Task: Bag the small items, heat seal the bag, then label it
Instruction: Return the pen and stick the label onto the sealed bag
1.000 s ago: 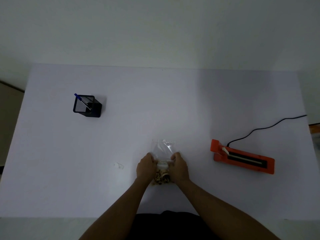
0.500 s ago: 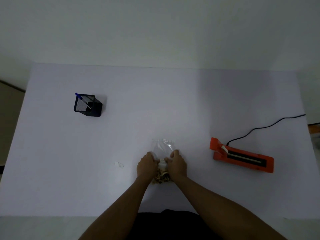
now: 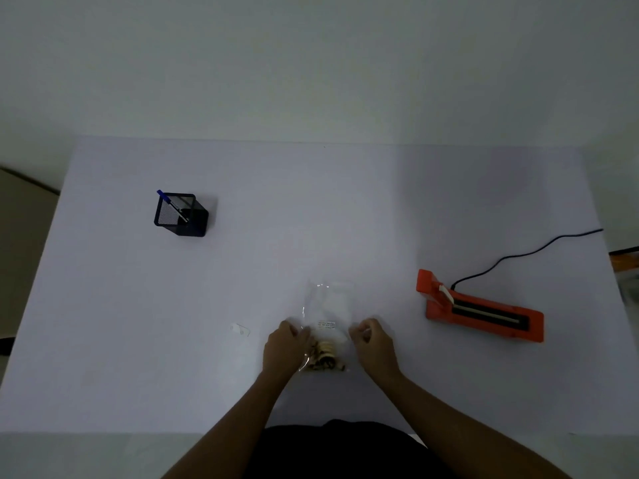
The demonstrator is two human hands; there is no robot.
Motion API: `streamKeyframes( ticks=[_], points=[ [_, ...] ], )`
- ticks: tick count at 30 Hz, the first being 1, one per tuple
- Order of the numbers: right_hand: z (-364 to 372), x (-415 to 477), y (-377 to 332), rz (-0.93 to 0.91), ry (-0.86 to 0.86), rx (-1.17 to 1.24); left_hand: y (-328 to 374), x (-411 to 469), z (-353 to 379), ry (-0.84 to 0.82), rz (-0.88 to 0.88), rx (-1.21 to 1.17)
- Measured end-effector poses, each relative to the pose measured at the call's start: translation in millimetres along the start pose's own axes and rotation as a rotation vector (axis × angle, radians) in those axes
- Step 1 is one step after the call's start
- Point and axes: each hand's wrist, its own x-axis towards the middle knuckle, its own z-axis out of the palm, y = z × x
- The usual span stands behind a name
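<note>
The fingers [image 3: 300,331] of the left hand [image 3: 281,350] were curled in against the left edge of the clear plastic bag [image 3: 328,305], touching it, though whether they actually pinched the film could not be told from above. The fingers [image 3: 359,332] of the right hand [image 3: 375,347] were bent into a loose fist at the bag's right edge; it could not be told whether they touched it or held anything.

The bag lay flat on the counter [image 3: 311,209] between the two hands, near the front edge, its far end pointing away from the person. The small items [image 3: 323,359], pale and brownish pieces too blurred to identify, were heaped in the near end of the bag. A small white label [image 3: 327,324] with dark print sat on the bag just beyond the heap.

A small scrap of white paper [image 3: 240,329] lay on the counter just left of the left hand, apart from it. Well to the right stood the orange heat sealer [image 3: 484,311], its black sealing strip facing up and its black cord [image 3: 525,254] running off toward the counter's right edge. Far to the left, a black mesh pen holder [image 3: 180,215] stood with a blue-capped pen [image 3: 172,205] leaning inside it
</note>
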Motion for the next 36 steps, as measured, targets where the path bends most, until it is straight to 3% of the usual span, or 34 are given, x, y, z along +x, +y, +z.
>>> streamKeyframes(
  ticks=[5, 9, 17, 24, 36],
  points=[
    [1, -16, 22, 0.042, -0.204, 0.083, -23, -15, 10, -0.113, -0.018, 0.004],
    [8, -12, 10, 0.061, -0.262, 0.167, -19, -16, 13, -0.117, -0.022, -0.031],
    [21, 39, -50, 0.139, -0.165, 0.366, 24, 22, -9, -0.007, 0.081, -0.046],
    [25, 91, -93, 0.239, -0.167, 0.561, 61, 62, -30, -0.05, 0.082, 0.016],
    [1, 69, -86, 0.268, -0.143, 0.694, 73, 49, -38, -0.076, 0.169, 0.102]
  ],
)
